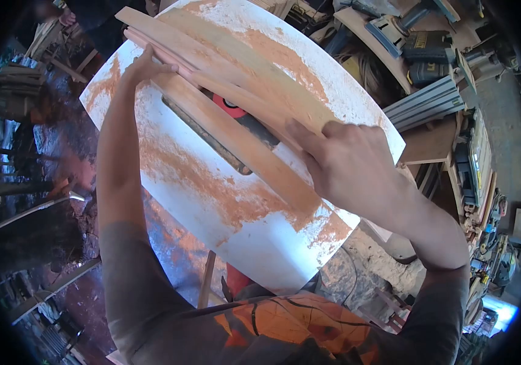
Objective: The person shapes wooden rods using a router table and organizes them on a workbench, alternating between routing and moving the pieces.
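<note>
A long wooden strip point(245, 97) lies diagonally across the sawdust-covered white tabletop point(266, 249). My left hand point(146, 68) is at its far end, with the thumb laid across the wood; some of its fingers are hidden. Near the other end, my right hand point(358, 161) is closed with its fingers curled, thumb and forefinger against the strip. A second flat wooden board point(242, 149) runs along the near side. On the far side, a wider board point(236, 55) lies lengthwise. Between the strip and the near board, a round red part point(229, 106) shows in an opening.
A long slot point(206, 137) is cut into the tabletop beside the near board. Reddish sawdust point(199, 191) is spread around it. To the right stand a black and yellow case point(428, 58), stacked pale slats point(428, 103) and a wooden shelf. Another person's hand point(67, 17) shows at upper left.
</note>
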The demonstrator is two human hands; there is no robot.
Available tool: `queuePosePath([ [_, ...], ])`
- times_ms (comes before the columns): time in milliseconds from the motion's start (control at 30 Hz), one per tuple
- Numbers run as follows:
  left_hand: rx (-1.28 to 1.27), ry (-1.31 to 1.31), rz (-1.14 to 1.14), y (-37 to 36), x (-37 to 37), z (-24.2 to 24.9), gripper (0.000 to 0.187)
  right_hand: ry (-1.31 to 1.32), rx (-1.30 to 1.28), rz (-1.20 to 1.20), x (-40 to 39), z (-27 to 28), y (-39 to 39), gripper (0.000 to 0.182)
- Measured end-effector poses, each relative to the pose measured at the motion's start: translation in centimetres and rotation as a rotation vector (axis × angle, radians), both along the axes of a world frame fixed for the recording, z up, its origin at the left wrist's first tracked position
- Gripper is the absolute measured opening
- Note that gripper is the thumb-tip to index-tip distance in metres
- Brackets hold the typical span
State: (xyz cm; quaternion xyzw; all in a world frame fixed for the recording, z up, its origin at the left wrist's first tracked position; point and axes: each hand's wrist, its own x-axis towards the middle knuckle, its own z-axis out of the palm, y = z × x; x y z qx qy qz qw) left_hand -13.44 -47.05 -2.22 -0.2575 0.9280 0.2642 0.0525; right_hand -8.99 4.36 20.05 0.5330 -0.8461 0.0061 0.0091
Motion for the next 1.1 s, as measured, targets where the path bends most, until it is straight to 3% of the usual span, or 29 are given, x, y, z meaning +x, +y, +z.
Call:
queuePosePath([
  [33, 0.233, 0.046, 0.053, -0.3, 0.0, 0.8, 0.142, 0.009, 0.002, 0.001, -0.3, 0.3, -1.2, 0.041],
  [67, 0.235, 0.051, 0.052, -1.2, -0.4, 0.4, 0.142, -0.048, 0.022, -0.032, -0.6, 0.9, -2.2, 0.039],
  [133, 0.237, 0.286, 0.179, -3.1, -1.2, -1.1, 0.119, -0.107, 0.049, -0.072, -1.3, 0.8, -4.4, 0.038],
  [167, 0.24, 0.279, 0.17, -4.3, -1.9, -2.5, 0.119, -0.116, 0.029, -0.067, -1.8, 0.0, -5.8, 0.036],
  [267, 0.08, 0.284, 0.234, -7.4, -4.8, -4.2, 0.106, -0.129, -0.069, -0.089, -3.6, -0.8, -9.1, 0.033],
  [333, -0.058, 0.119, 0.352, -7.8, -5.8, -3.8, 0.09, -0.126, -0.13, -0.103, -4.0, -0.3, -9.2, 0.031],
  [467, -0.244, 0.142, 0.513, -5.0, -6.3, -1.3, 0.086, -0.078, -0.355, -0.043, -3.1, 3.6, -3.6, 0.037],
  [533, 0.076, 0.08, 0.377, -6.0, -5.7, -0.5, 0.09, -0.149, -0.421, -0.124, -2.6, 4.3, 0.7, 0.042],
  [567, 0.079, 0.085, 0.376, -6.4, -5.7, -0.5, 0.09, -0.187, -0.435, -0.155, -2.3, 4.4, 3.0, 0.044],
  [733, -0.035, 0.085, 0.392, -2.9, -4.6, 2.5, 0.077, -0.204, -0.463, -0.598, 3.3, 3.9, 14.4, 0.044],
  [800, -0.077, 0.121, 0.477, -2.9, -4.9, 1.2, 0.072, -0.128, -0.483, -0.661, 5.3, 2.1, 18.3, 0.045],
  [867, -0.114, 0.16, 0.557, -3.0, -6.0, 1.0, 0.066, -0.229, -0.307, -1.028, 8.1, 2.4, 20.7, 0.046],
  [967, 0.13, 0.162, 0.632, -4.8, -6.4, 2.2, 0.062, -0.15, -0.509, -0.963, 10.5, -0.2, 24.0, 0.047],
  [1100, 0.09, 0.446, 0.788, -8.0, -5.4, 0.1, 0.063, -0.27, -0.484, -1.139, 12.3, 0.4, 25.9, 0.047],
])
